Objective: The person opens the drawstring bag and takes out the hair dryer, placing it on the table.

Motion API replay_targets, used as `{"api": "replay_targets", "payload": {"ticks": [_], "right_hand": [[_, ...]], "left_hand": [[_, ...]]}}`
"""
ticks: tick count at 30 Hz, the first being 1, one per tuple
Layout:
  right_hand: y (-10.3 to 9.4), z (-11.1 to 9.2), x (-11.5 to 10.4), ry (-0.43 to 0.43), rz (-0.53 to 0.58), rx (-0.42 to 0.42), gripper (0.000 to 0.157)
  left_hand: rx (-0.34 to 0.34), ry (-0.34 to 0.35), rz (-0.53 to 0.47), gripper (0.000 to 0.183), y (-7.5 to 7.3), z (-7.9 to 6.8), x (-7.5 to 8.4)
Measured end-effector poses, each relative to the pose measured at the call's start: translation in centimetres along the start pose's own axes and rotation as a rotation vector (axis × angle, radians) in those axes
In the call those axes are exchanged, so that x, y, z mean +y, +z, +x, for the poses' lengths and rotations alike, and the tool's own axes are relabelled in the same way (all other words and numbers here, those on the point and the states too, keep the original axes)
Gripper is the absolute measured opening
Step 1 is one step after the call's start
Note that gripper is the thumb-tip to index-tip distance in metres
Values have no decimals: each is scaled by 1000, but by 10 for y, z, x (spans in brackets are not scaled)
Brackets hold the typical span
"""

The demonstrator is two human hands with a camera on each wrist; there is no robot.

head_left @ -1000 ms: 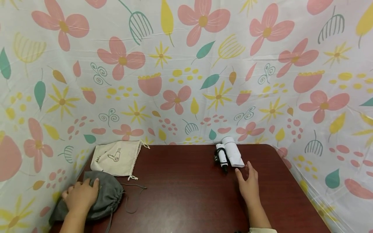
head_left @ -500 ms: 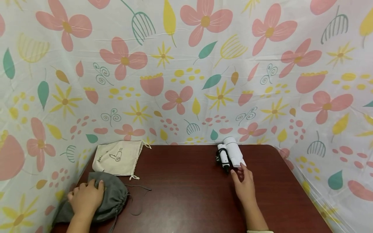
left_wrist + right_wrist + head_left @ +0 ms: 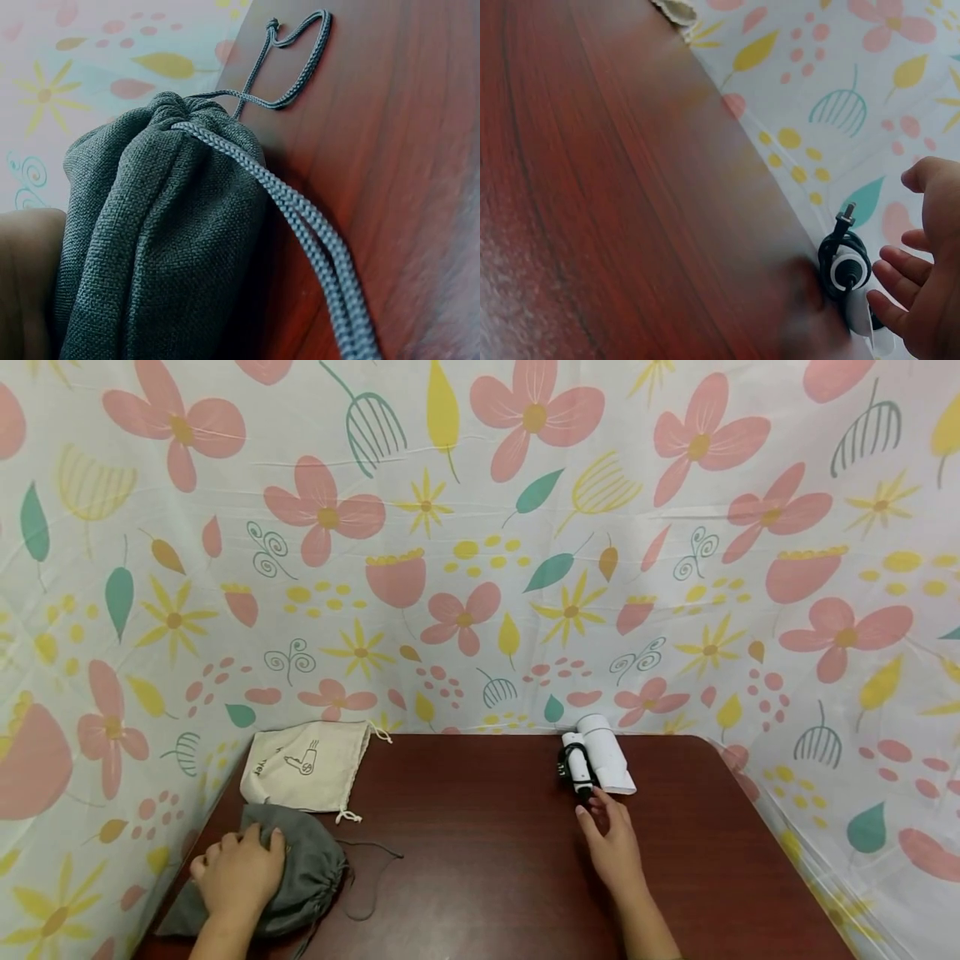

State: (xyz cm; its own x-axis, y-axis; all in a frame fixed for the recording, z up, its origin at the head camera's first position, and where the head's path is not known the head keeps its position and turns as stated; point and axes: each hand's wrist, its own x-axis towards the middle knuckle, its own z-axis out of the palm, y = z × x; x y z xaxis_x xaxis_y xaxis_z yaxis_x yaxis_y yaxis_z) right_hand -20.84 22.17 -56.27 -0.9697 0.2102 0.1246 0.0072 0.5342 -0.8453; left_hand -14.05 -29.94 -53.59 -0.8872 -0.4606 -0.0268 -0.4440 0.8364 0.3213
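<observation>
My left hand (image 3: 238, 872) grips the top of a grey drawstring bag (image 3: 306, 860), fingers curled over the cloth. In the left wrist view the bag's mouth is gathered, and its braided grey cord (image 3: 304, 217) trails onto the table. Near the back right edge lies a folded white hair dryer (image 3: 603, 756), black cord wound round its handle. My right hand (image 3: 617, 852) has reached the handle's near end, fingers loosely bent and spread. From the right wrist, the plug (image 3: 845, 215) and coiled cord show beside my fingertips, and the thumb stands apart from them.
A cream drawstring bag (image 3: 307, 766) printed with a hair dryer lies flat at the back left. Under everything is a dark red-brown table (image 3: 465, 860). Flower-patterned sheeting (image 3: 450, 560) rises along its back and sides.
My right hand has moved left, from beside the hair dryer's barrel to the near end of its handle. My left hand and the grey bag have shifted slightly right together.
</observation>
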Motion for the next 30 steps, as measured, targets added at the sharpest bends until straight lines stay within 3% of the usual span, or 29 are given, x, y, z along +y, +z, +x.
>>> {"api": "replay_targets", "payload": {"ticks": [14,22,30], "right_hand": [[8,-5,-7,-22,8,-29,50],[15,-9,-7,-42,18,-63,48],[21,-13,-8,-55,8,-67,47]], "left_hand": [[-17,33,-5,61,8,-15,14],[22,55,-2,57,13,-25,25],[18,88,-7,56,17,-32,33]]}}
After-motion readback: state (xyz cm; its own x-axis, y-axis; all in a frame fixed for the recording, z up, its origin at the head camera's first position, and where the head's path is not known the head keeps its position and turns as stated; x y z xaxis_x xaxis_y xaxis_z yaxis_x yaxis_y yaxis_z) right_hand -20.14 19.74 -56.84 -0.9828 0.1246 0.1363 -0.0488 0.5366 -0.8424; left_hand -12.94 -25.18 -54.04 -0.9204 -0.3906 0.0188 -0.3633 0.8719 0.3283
